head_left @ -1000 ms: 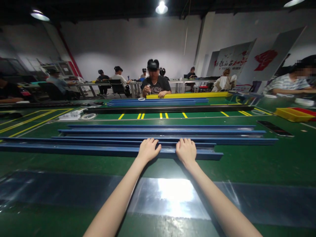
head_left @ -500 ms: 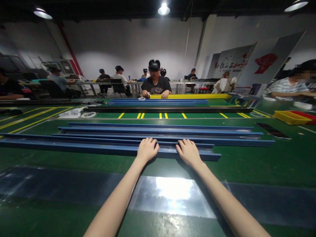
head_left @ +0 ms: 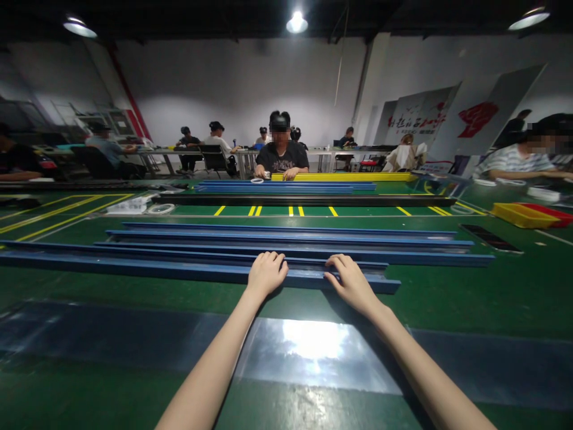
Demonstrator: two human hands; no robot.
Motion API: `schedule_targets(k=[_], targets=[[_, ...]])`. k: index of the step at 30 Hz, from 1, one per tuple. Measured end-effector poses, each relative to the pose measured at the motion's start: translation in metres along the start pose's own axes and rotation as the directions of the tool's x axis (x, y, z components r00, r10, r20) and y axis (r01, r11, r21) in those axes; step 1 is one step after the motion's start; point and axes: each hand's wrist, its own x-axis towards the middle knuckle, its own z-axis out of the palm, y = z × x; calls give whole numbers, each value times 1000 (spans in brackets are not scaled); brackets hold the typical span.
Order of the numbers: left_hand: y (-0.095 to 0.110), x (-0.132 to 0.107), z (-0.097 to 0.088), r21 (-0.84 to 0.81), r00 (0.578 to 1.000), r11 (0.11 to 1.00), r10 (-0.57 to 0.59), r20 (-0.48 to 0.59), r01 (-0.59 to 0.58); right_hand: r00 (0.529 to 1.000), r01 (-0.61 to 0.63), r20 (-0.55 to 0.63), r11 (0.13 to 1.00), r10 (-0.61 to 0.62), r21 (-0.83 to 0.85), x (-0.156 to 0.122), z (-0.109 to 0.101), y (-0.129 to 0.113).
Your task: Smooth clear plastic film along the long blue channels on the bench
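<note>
A long blue channel point(head_left: 134, 267) lies lengthwise across the green table in front of me. My left hand point(head_left: 267, 275) rests on it with its fingers bent over the far wall and its thumb at the trough, closed on it. Farther right, my right hand point(head_left: 351, 283) is at the same channel near its right end, thumb and fingers apart. Whether its fingertips touch the channel I cannot tell. Just behind lie more blue channels point(head_left: 425, 255), parallel to the first.
A glossy clear sheet point(head_left: 179, 337) covers the near table. Beyond the channels lie a phone point(head_left: 491, 238), a black bar point(head_left: 313, 200), and a yellow tray point(head_left: 521, 216). Across the table a person point(head_left: 282, 158) handles a yellow bar point(head_left: 349, 177).
My right hand has loosened, shifted slightly right and turned, its thumb now apart from the fingers. My left hand and the near channel have hardly moved.
</note>
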Motion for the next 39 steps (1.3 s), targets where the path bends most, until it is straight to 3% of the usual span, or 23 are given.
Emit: schedule_targets(k=[2,4,8,13,16,22,29,39], targets=[[0,-1,1,-3,1000,1000,-1,-17,1,998,59,33,996,-61,68,-5,-5,-4],[0,-1,3,-4,1000,1000,-3,-27,3,980,107,157,989,-123,103,-8,-9,-9],[0,-1,5,-13,999,1000,-12,-40,11,952,144,268,989,-149,38,-15,-16,-18],[-1,0,6,2,999,1000,-13,-48,13,865,13,499,996,-56,89,-25,-21,-20],[-1,0,6,12,999,1000,-14,-49,14,821,-47,570,996,-6,78,-28,-19,-16],[-1,1,5,5,999,1000,-24,-38,25,799,-130,601,983,25,133,-28,-12,-12],[2,-4,-1,25,1000,999,-28,-10,28,797,-126,604,985,30,117,-27,-6,-10],[5,-9,-10,82,999,997,-12,42,9,830,-102,557,979,-15,178,-28,-11,-13]])
